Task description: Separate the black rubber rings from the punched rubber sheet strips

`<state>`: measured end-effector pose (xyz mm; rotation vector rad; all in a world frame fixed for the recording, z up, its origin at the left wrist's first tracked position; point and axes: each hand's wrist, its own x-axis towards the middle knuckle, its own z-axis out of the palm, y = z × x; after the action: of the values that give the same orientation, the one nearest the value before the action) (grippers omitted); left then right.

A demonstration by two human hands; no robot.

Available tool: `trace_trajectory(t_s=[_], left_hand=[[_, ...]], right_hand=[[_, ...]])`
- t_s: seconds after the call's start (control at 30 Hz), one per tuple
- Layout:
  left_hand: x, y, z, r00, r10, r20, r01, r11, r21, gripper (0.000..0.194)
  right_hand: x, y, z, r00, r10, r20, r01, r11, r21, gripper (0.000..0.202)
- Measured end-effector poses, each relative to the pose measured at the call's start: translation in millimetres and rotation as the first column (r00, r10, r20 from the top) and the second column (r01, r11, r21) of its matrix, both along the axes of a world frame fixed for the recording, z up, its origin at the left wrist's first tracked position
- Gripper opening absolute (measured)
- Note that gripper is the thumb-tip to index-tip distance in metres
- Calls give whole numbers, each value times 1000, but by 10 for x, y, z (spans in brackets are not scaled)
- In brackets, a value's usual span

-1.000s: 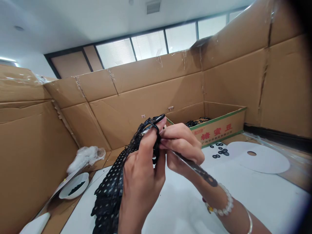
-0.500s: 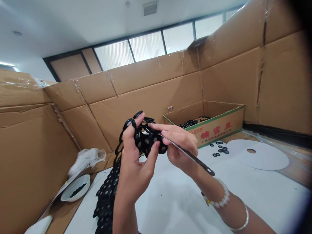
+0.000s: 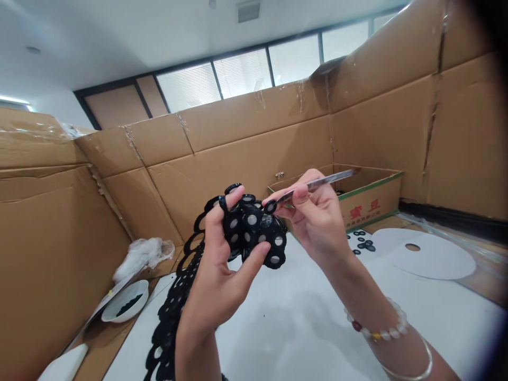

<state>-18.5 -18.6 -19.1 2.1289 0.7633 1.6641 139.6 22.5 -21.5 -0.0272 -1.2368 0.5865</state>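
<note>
Black perforated sheet (image 3: 260,230), head view: bunched at the centre of the frame, trailing to the lower left. Clamped in the left hand (image 3: 224,270), thumb across the front, index finger raised among the upper rings. Right of centre, right hand (image 3: 319,217) closed around a slim metal tool (image 3: 333,179); at its lower tip, a small black ring (image 3: 270,206) just beside the sheet. Behind, cardboard box (image 3: 373,207) with green edging. Far right, white disc (image 3: 440,259) near loose black rings (image 3: 361,239). Lower left, white bowl (image 3: 138,288) with dark contents.
</note>
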Motion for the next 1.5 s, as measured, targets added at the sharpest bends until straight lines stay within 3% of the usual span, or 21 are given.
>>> trace_trajectory(t_s=[0.1, 0.27, 0.4, 0.5, 0.6, 0.83, 0.97, 1.13, 1.33, 1.43, 1.5], left_hand=[[1, 6, 21, 999, -16, 46, 16, 1000, 8, 80], [41, -16, 120, 945, -70, 319, 87, 995, -40, 81], [21, -40, 140, 926, -83, 368, 122, 989, -83, 88], [8, -39, 120, 928, -126, 350, 145, 989, -27, 86], [24, -30, 98, 942, -149, 300, 153, 988, 12, 84], [142, -58, 63, 976, 29, 214, -57, 990, 126, 86], [248, -101, 77, 971, 51, 235, -86, 986, 141, 81], [262, -78, 76, 977, 72, 201, -119, 964, 238, 80], [191, -21, -107, 972, 234, 2, -224, 927, 301, 84], [184, -14, -154, 956, 265, -126, -208, 914, 347, 80], [180, -19, -143, 938, 293, -187, -200, 895, 399, 80]], right_hand=[[7, -7, 10, 997, 30, 65, -29, 1000, -9, 30], [-101, -96, 4, 1000, -11, -8, 12, 998, 68, 18], [-180, -230, 10, 1000, 19, -19, -17, 995, 101, 9], [-231, -329, 5, 997, -56, -59, 62, 993, 100, 4], [-236, -365, -6, 972, -208, -112, 227, 954, 199, 12], [-199, -363, -38, 790, -604, -105, 594, 712, 375, 18], [-248, -339, -72, 684, -713, -153, 704, 590, 397, 24], [-295, -284, -133, 683, -704, -196, 713, 583, 389, 26], [-295, -204, -197, 592, -752, -291, 795, 483, 368, 21], [-260, -160, -164, 618, -724, -307, 778, 506, 373, 25], [-237, -144, -140, 662, -696, -279, 742, 554, 378, 28]])
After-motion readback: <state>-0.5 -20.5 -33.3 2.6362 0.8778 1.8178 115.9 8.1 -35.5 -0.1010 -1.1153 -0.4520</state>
